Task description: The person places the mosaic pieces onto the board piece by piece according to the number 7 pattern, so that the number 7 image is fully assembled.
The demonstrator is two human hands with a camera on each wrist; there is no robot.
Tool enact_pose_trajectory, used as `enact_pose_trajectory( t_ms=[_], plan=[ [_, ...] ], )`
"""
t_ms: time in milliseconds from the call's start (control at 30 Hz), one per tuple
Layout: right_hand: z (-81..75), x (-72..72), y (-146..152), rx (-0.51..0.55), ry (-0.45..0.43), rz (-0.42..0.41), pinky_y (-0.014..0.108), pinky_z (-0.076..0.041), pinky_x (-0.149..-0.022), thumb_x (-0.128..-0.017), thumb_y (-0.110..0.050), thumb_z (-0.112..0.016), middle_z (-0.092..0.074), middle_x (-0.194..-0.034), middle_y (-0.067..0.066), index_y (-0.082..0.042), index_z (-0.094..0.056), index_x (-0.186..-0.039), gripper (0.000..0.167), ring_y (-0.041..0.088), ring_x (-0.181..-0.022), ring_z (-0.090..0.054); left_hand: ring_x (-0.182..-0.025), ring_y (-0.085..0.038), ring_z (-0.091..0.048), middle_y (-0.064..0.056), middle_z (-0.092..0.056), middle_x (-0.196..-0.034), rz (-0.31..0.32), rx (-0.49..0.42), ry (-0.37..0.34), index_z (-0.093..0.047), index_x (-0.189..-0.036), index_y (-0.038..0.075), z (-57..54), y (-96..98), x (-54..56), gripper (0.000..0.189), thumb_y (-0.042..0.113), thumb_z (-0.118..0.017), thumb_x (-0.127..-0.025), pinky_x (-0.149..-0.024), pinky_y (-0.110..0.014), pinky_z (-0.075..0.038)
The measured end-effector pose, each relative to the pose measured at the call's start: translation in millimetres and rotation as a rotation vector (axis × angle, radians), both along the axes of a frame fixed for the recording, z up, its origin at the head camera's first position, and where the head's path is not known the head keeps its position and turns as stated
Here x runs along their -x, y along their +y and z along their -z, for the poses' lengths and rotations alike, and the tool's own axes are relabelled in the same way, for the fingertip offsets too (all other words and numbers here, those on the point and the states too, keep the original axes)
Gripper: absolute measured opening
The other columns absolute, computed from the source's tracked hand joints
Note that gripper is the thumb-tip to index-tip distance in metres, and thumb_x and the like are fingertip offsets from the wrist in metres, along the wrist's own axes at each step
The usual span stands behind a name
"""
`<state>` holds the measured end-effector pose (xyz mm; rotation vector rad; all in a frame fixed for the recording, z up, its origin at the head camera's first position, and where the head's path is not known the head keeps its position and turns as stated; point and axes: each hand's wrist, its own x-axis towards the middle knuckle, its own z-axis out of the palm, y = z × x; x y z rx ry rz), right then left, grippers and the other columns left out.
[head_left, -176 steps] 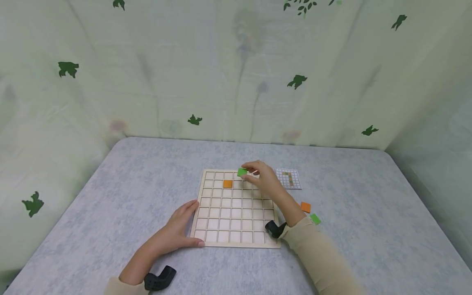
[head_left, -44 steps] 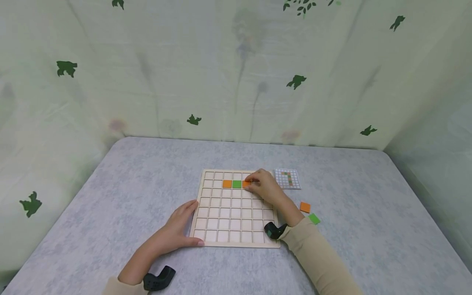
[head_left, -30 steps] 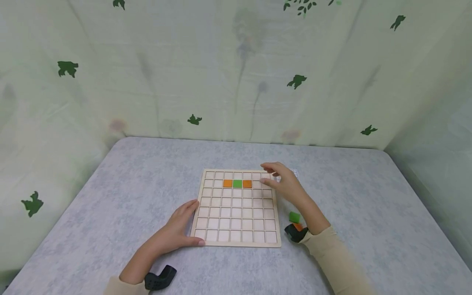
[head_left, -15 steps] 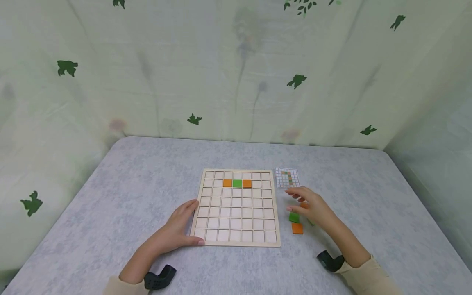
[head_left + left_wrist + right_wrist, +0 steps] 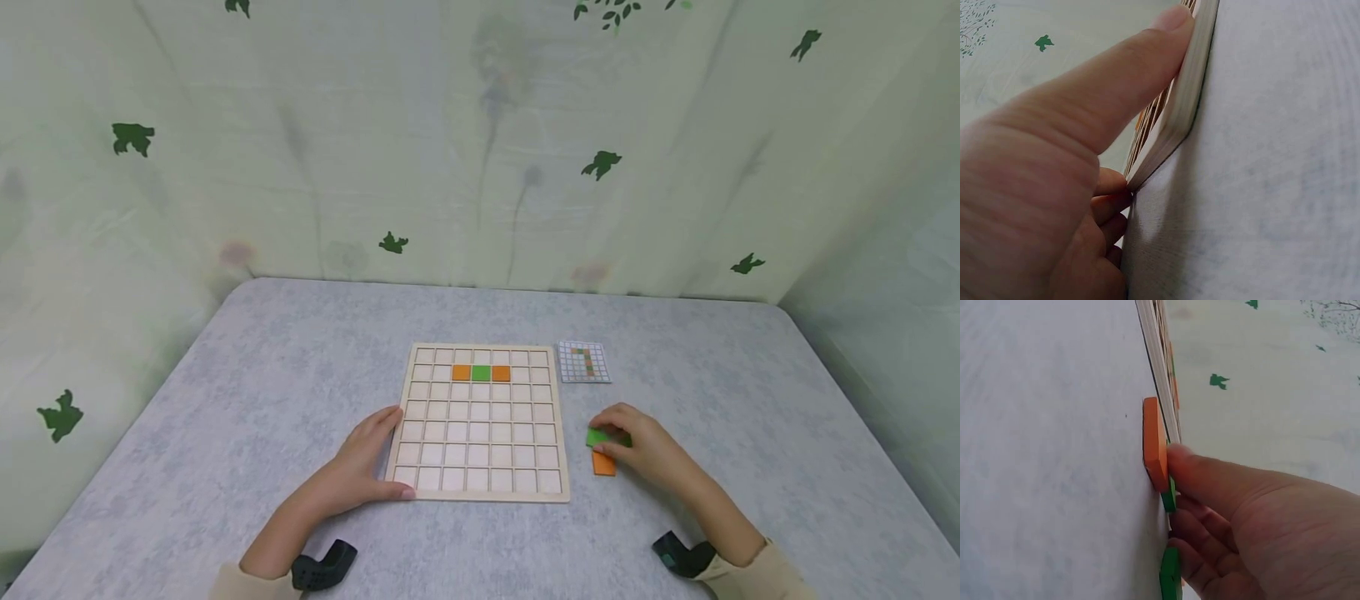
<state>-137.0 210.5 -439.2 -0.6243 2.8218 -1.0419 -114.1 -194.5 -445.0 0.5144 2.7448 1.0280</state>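
Note:
A wooden grid board (image 5: 564, 433) lies on the table, with an orange tile (image 5: 461, 372), a green tile (image 5: 481, 373) and another orange tile (image 5: 500, 373) side by side in its second row. My left hand (image 5: 352, 467) spans the board's near left corner, thumb on the front rim and fingertips along the left side. To the right of the board, my right hand (image 5: 648, 446) pinches a loose green tile (image 5: 596, 437) between thumb and fingers. Just below it lies a loose orange tile (image 5: 603, 464). In the right wrist view another green tile (image 5: 1171, 572) lies under the curled fingers.
A small printed pattern card (image 5: 585, 362) lies beside the board's far right corner, showing orange and green squares on a grid. A pale curtain (image 5: 480, 167) with green bird shapes hangs behind the grey table (image 5: 322, 358).
The green tile and then a second orange tile have been set in the board's row. My right hand has moved off the board, right and nearer, onto the loose green tile. My left hand stays.

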Motion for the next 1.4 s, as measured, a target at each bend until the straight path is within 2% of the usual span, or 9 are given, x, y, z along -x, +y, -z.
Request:
enact_pose_trajectory(
  t_ms=[300, 467, 567, 767, 967, 1133, 1400],
  plan=[
    [-4.5, 0.6, -5.2, -0.027, -0.042, 0.000, 0.029, -0.046, -0.075, -0.078, -0.013, -0.071, -0.054, -0.100, -0.003, -0.009, -0.064, -0.104, 0.028, 0.012, -0.088, -0.051, -0.131, -0.036, -0.012, -0.017, -0.018, -0.145, 0.001, 0.002, -0.004, -0.021, -0.141, 0.000, 0.7, -0.5, 0.0, 0.117, 0.060, -0.074, -0.056, -0.099, -0.056, -0.019],
    [-10.4, 5.2, -9.7, -0.053, -0.048, -0.010, 0.034, -0.045, -0.078, -0.081, -0.015, -0.068, -0.056, -0.105, -0.001, -0.010, -0.061, -0.109, 0.030, 0.014, -0.092, -0.052, -0.131, -0.036, -0.012, -0.017, -0.018, -0.145, 0.006, -0.002, -0.001, -0.022, -0.141, 0.001, 1.0, -0.6, -0.2, 0.115, 0.058, -0.075, -0.057, -0.099, -0.056, -0.019],
    [-17.3, 9.5, -15.5, -0.029, -0.010, -0.033, 0.035, -0.045, -0.078, -0.082, -0.013, -0.067, -0.057, -0.107, 0.000, -0.009, -0.060, -0.112, 0.031, 0.016, -0.094, -0.052, -0.131, -0.035, -0.013, -0.016, -0.018, -0.145, 0.007, -0.003, 0.002, -0.022, -0.141, 0.001, 1.2, -0.6, -0.3, 0.115, 0.058, -0.075, -0.057, -0.099, -0.056, -0.018],
    [-34.7, 21.0, -35.3, 0.073, 0.126, -0.106, 0.037, -0.047, -0.074, -0.082, -0.007, -0.065, -0.057, -0.109, 0.002, -0.005, -0.059, -0.116, 0.034, 0.022, -0.092, -0.053, -0.130, -0.037, -0.013, -0.018, -0.018, -0.144, 0.009, -0.003, 0.008, -0.023, -0.141, 0.000, 1.9, -0.1, -0.2, 0.113, 0.057, -0.075, -0.058, -0.098, -0.057, -0.019],
    [-45.8, 38.6, -64.5, 0.170, 0.164, -0.099, 0.039, -0.046, -0.074, -0.083, -0.011, -0.065, -0.056, -0.108, 0.001, -0.008, -0.061, -0.115, 0.033, 0.021, -0.091, -0.051, -0.131, -0.037, -0.013, -0.017, -0.018, -0.144, 0.009, -0.010, 0.006, -0.022, -0.141, 0.001, 1.6, -0.8, 0.1, 0.114, 0.056, -0.075, -0.058, -0.099, -0.057, -0.018],
    [-45.1, 53.5, -89.1, 0.233, 0.182, -0.088, 0.035, -0.045, -0.075, -0.083, -0.013, -0.065, -0.057, -0.107, 0.002, -0.007, -0.061, -0.115, 0.033, 0.020, -0.092, -0.052, -0.130, -0.038, -0.013, -0.018, -0.018, -0.144, 0.017, -0.013, 0.013, -0.023, -0.141, 0.000, 2.1, -1.6, -0.1, 0.112, 0.057, -0.074, -0.059, -0.098, -0.058, -0.019],
    [-26.7, 67.3, -114.0, 0.295, 0.095, -0.041, 0.030, -0.045, -0.077, -0.082, -0.012, -0.067, -0.057, -0.104, 0.004, -0.002, -0.059, -0.112, 0.033, 0.019, -0.092, -0.053, -0.130, -0.037, -0.013, -0.017, -0.018, -0.144, 0.021, -0.012, 0.005, -0.022, -0.141, 0.001, 2.5, -1.8, 0.4, 0.112, 0.057, -0.074, -0.059, -0.098, -0.057, -0.019]
  ],
)
